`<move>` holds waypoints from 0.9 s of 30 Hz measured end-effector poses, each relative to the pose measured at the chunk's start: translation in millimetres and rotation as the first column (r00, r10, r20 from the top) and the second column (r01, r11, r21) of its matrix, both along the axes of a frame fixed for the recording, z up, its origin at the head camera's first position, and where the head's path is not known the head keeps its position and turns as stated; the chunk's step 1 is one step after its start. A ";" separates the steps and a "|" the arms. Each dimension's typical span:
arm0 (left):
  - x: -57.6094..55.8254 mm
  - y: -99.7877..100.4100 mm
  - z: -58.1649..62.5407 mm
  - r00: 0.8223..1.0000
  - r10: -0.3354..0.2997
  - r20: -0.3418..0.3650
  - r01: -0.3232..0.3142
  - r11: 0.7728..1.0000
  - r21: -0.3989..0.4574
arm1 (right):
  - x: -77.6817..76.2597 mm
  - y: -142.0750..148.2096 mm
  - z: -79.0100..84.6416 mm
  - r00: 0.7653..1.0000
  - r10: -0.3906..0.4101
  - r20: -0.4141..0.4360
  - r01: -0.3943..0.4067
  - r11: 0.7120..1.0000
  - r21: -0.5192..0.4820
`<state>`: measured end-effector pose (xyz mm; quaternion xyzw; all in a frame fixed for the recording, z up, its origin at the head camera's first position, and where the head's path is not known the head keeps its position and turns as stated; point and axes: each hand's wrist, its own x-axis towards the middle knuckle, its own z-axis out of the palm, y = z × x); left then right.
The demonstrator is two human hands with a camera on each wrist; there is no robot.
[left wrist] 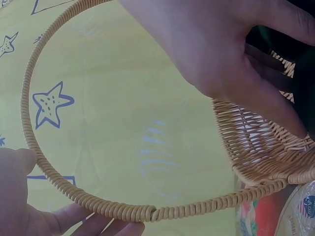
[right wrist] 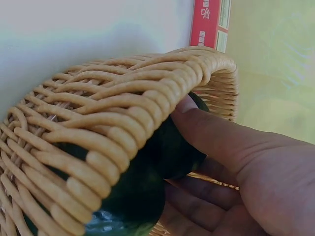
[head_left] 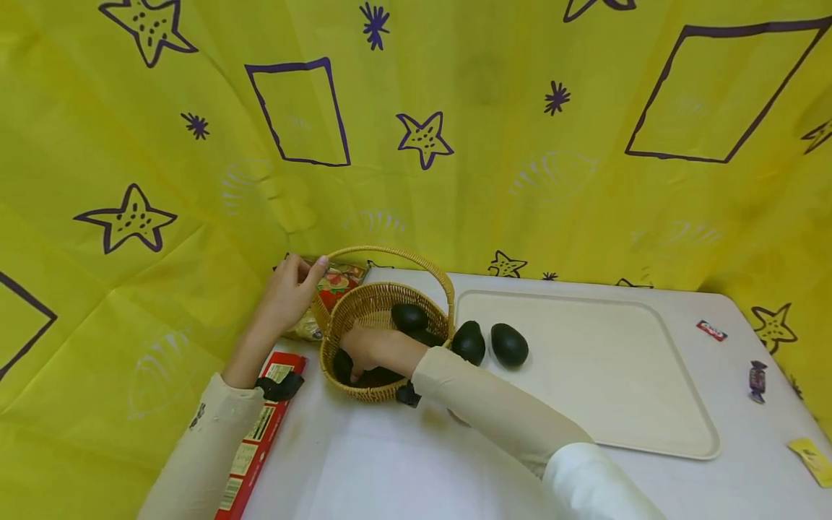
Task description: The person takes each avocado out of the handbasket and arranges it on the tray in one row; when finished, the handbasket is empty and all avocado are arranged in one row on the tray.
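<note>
A round wicker basket [head_left: 373, 394] with a tall hooped handle [head_left: 416, 258] stands on the table, several dark green avocados [head_left: 409, 316] inside. My left hand [head_left: 292, 292] holds the handle on its left side; thumb and fingertips meet the wicker in the left wrist view. Reaching down into the basket, my right hand [head_left: 377, 350] grips an avocado [right wrist: 179, 152] by the near left wall, thumb on one side and fingers on the other. Part of that avocado is hidden by the rim. Two more avocados [head_left: 469, 343] [head_left: 510, 345] lie right of the basket, at the tray's left end.
A cream tray [head_left: 604, 375] covers the table's right part. A long red box [head_left: 260, 440] lies by my left forearm, and shiny food packets [head_left: 341, 282] sit behind the basket. Small wrapped sweets [head_left: 757, 381] lie along the right edge. A yellow patterned curtain [head_left: 481, 180] hangs behind.
</note>
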<state>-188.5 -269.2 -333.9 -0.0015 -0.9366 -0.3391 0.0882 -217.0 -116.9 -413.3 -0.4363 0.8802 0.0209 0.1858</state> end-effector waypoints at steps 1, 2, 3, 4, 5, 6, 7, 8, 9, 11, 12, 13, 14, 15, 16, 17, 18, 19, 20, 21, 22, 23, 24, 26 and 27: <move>0.3 0.4 0.0 1.000 -0.002 -0.002 0.002 1.000 0.001 | 0.2 0.1 -0.3 1.000 0.002 -0.001 -0.002 1.000 0.003; 0.6 0.9 0.2 1.000 -0.003 -0.004 0.003 1.000 0.003 | 0.3 0.5 -0.6 1.000 0.008 -0.005 -0.008 1.000 0.008; 1.0 1.3 0.5 1.000 -0.004 -0.005 0.004 1.000 0.004 | 0.5 0.7 -1.0 1.000 0.015 -0.005 -0.015 1.000 0.012; 1.6 1.7 0.9 1.000 -0.005 -0.006 0.005 1.000 0.005 | 0.8 0.7 -1.3 1.000 0.021 -0.003 -0.021 1.000 0.015; 1.8 2.0 1.3 1.000 -0.005 -0.007 0.005 1.000 0.007 | 0.8 0.7 -1.6 1.000 0.027 -0.004 -0.027 0.999 0.019; 1.9 2.0 1.6 1.000 -0.004 -0.008 0.004 1.000 0.007 | 0.9 0.7 -1.9 1.000 0.029 -0.001 -0.029 0.999 0.022; 2.0 2.1 1.8 1.000 -0.003 -0.008 0.004 1.000 0.008 | 0.9 0.8 -2.0 0.999 0.032 0.002 -0.032 0.999 0.026; 2.2 2.0 2.1 1.000 -0.003 -0.008 0.003 1.000 0.007 | 0.9 0.8 -2.3 0.999 0.033 0.007 -0.033 0.999 0.028; 2.2 1.7 2.2 1.000 -0.003 -0.008 0.003 1.000 0.007 | 0.7 0.8 -2.5 0.999 0.029 0.016 -0.029 0.999 0.027; 2.0 1.3 2.3 1.000 -0.004 -0.009 0.004 1.000 0.007 | -0.1 1.3 -2.5 0.999 0.026 0.027 -0.027 0.999 0.022; 1.9 1.3 2.4 1.000 -0.004 -0.009 0.004 1.000 0.007 | -0.6 1.8 -2.7 0.999 0.024 0.034 -0.024 1.000 0.018; 2.0 1.4 2.5 1.000 -0.004 -0.010 0.004 1.000 0.008 | -1.2 2.4 -3.0 0.999 0.021 0.043 -0.021 1.000 0.010; 1.8 1.4 2.3 1.000 -0.004 -0.010 0.004 1.000 0.008 | -1.8 3.2 -3.2 0.998 0.018 0.053 -0.018 1.000 0.000; 1.6 1.3 2.0 1.000 -0.005 -0.010 0.005 1.000 0.009 | -2.4 4.2 -3.3 0.998 0.020 0.058 -0.019 1.000 -0.007; 1.6 1.5 1.9 1.000 -0.004 -0.009 0.005 1.000 0.009 | -3.1 5.2 -3.1 0.997 0.018 0.068 -0.017 1.000 -0.017; 1.5 1.7 1.8 1.000 -0.004 -0.009 0.004 1.000 0.010 | -3.8 6.4 -2.7 0.997 0.015 0.079 -0.013 1.000 -0.027; 1.2 1.9 1.5 1.000 -0.004 -0.009 0.004 1.000 0.010 | -4.6 7.6 -2.1 0.996 0.012 0.087 -0.009 0.999 -0.037; 0.9 1.8 1.2 1.000 -0.002 -0.009 0.002 1.000 0.011 | -5.2 8.9 -1.0 0.995 0.009 0.095 -0.005 0.999 -0.047; 0.8 1.8 0.9 1.000 -0.002 -0.009 0.002 1.000 0.011 | -6.0 10.1 0.2 0.995 0.009 0.100 -0.003 0.999 -0.054; 0.6 1.7 0.7 1.000 -0.001 -0.009 0.001 1.000 0.013 | -7.0 11.4 1.5 0.994 0.008 0.108 -0.002 0.998 -0.062; 0.7 1.8 0.7 1.000 -0.002 -0.009 0.003 1.000 0.012 | -8.1 12.5 2.9 0.993 0.005 0.121 0.004 0.997 -0.074; 0.6 1.6 0.5 1.000 -0.003 -0.010 0.003 1.000 0.012 | -9.4 13.8 4.2 0.992 0.004 0.129 0.007 0.997 -0.083; 0.5 1.3 0.2 1.000 -0.003 -0.011 0.003 1.000 0.012 | -10.8 15.0 5.4 0.991 0.003 0.136 0.010 0.996 -0.094; 0.8 0.7 0.1 1.000 -0.007 -0.010 0.008 1.000 0.013 | -14.2 17.4 8.1 0.990 0.000 0.139 0.017 0.993 -0.115; 0.7 0.1 -0.1 1.000 -0.008 -0.010 0.008 1.000 0.013 | -15.8 18.9 9.5 0.990 -0.004 0.142 0.022 0.991 -0.130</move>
